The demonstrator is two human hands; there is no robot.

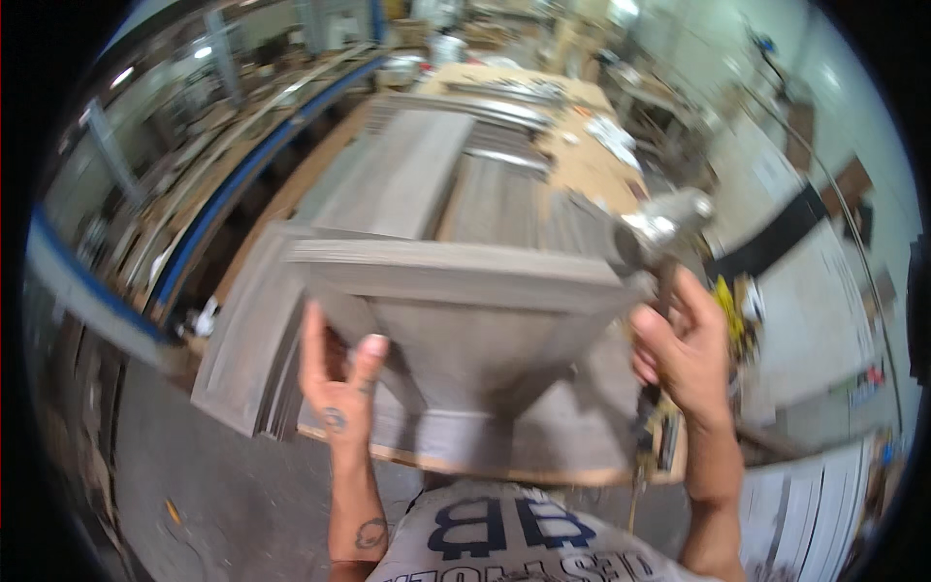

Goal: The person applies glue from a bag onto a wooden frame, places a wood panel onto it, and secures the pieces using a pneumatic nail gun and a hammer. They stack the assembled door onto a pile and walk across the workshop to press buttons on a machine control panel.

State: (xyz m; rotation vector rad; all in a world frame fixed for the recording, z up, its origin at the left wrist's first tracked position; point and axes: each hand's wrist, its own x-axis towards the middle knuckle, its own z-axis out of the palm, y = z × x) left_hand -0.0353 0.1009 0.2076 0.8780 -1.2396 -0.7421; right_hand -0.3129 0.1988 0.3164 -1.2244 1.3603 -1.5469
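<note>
A grey-brown framed wooden panel stands on edge on the near end of the worktable. My left hand grips its left side, with fingers along the outer edge and the thumb on the inner side; the exact contact is partly hidden. At the panel's right end, my right hand is closed around the dark handle of a mallet. The mallet's shiny, silvery head is raised just above the panel's top right corner and is blurred.
More grey-brown boards lie farther up the worktable; stacked framed pieces overhang its left side. A long rack with a blue rail runs along the left. Pale sheets lean at the right.
</note>
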